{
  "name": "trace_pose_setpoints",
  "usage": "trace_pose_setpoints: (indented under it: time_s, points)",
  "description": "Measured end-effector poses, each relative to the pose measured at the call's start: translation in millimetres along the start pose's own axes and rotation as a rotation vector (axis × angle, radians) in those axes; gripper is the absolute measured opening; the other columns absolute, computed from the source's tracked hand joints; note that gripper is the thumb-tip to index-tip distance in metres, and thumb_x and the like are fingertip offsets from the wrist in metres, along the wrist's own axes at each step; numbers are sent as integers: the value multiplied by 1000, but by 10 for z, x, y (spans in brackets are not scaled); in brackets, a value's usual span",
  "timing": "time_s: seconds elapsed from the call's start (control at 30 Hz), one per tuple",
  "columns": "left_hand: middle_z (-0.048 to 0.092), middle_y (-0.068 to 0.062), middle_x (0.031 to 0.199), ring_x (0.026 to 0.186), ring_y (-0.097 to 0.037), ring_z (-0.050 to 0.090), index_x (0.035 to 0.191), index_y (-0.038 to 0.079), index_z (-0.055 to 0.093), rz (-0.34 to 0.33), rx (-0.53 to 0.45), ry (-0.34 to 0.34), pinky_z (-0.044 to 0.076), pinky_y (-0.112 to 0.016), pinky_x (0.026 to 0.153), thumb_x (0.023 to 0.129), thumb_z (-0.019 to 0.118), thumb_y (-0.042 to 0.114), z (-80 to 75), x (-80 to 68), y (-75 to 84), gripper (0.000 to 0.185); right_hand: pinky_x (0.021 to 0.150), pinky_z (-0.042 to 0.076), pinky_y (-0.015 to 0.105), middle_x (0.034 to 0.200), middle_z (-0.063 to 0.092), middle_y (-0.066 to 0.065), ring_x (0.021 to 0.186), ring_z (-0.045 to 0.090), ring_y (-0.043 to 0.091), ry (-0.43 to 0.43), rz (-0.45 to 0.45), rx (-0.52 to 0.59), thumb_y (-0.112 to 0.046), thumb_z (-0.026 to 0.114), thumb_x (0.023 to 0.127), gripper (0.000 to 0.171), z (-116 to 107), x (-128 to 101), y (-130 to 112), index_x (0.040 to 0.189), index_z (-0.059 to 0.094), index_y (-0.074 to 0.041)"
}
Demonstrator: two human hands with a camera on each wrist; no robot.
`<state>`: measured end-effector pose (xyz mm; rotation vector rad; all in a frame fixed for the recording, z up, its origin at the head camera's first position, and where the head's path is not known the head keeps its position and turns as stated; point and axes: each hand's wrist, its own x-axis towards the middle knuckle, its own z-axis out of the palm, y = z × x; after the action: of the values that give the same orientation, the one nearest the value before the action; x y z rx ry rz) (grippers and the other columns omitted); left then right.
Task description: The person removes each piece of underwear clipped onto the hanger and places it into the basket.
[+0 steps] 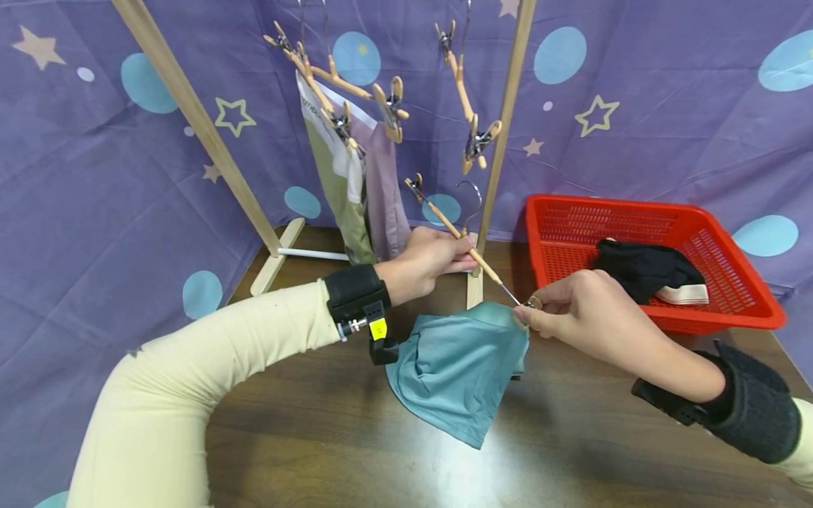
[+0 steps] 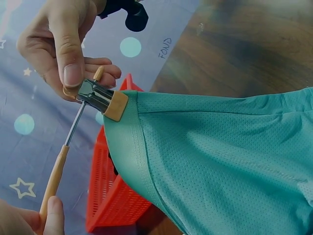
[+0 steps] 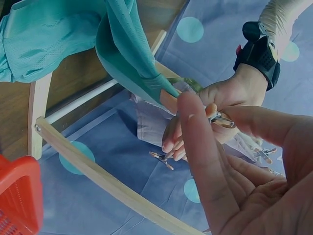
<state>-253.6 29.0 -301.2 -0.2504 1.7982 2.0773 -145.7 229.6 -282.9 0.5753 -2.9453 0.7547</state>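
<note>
A: Left hand (image 1: 422, 264) status?
B: Grip closed round the wooden clip hanger (image 1: 454, 233), mid-bar.
A: Right hand (image 1: 581, 314)?
B: Thumb and fingers pinch the end clip (image 2: 100, 98), which bites the teal garment (image 1: 460, 367). The garment's lower part lies on the bench (image 1: 571, 451).

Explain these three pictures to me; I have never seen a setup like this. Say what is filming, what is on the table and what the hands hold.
No machine here: a person wears three cameras. The large picture comes from the head, looking down at both hands; the other two come from the wrists.

The left hand grips a wooden clip hanger by its bar. The right hand pinches the hanger's end clip, which bites the edge of a teal garment lying partly on the brown table.

A red basket on the table holds a black garment. Behind, a wooden rack carries more hangers and hung clothes.
</note>
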Motion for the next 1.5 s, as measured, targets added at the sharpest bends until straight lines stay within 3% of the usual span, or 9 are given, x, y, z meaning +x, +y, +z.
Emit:
trace_pose_setpoints:
  time_s: [0.17,0.4,0.63,0.9,1.03,1.2,1.37,1.43,1.5]
  points:
    - [65,-6,73,88,-24,75,120,-12,64,3,6,4,63,-23,78,98,65,2,11,-1,-10,25,44,29,22,51,56,-17,48,43,3,-6,-4,-34,-31,79,90,20,-8,-3,-8,73,74,-23]
    - [63,-6,75,116,-36,69,121,-12,63,-2,12,0,63,-23,81,99,63,1,29,-17,-9,25,44,25,21,49,45,-17,46,36,2,-7,-19,-67,-30,78,91,26,-24,-13,-21,67,70,-24]
    - [64,-6,77,107,-31,73,121,-12,63,-2,17,0,63,-22,80,99,64,1,49,-17,-5,25,44,26,21,48,40,-16,46,34,2,1,-46,-101,-28,78,91,26,-39,-14,-26,67,70,-24]
    - [64,-6,74,80,-19,72,122,-11,63,-3,19,1,63,-21,76,99,64,1,61,-40,10,26,43,26,20,48,48,-18,46,35,0,13,-68,-109,-23,76,92,27,-60,-14,-29,65,71,-26]
    - [65,-6,74,95,-27,76,124,-10,63,-9,26,2,63,-21,77,99,64,2,73,-48,18,27,42,25,20,49,52,-18,44,34,0,22,-77,-105,-21,74,93,28,-71,-14,-20,65,72,-25]
    - [65,-8,80,117,-35,68,125,-10,62,-14,20,2,63,-22,81,99,63,1,87,-47,26,28,42,27,20,50,57,-18,44,37,0,34,-77,-104,-18,73,93,27,-75,-13,-7,66,72,-23]
    - [71,-23,109,117,-35,68,125,-10,61,-20,9,0,63,-21,81,99,63,0,92,-44,22,28,41,27,20,52,60,-16,43,39,1,31,-61,-102,-16,72,93,21,-74,-19,-4,73,76,-19]
    - [71,-22,109,114,-32,71,124,-9,62,-21,16,4,63,-20,79,99,64,1,91,-44,20,27,41,28,21,52,61,-15,43,39,2,28,-60,-102,-16,73,92,18,-72,-21,-2,75,77,-17]
    - [72,-16,96,103,-28,75,121,-8,63,-21,25,12,63,-19,76,99,64,2,87,-44,17,24,41,29,21,53,61,-15,43,41,1,27,-65,-102,-17,74,92,17,-66,-21,2,75,77,-17]
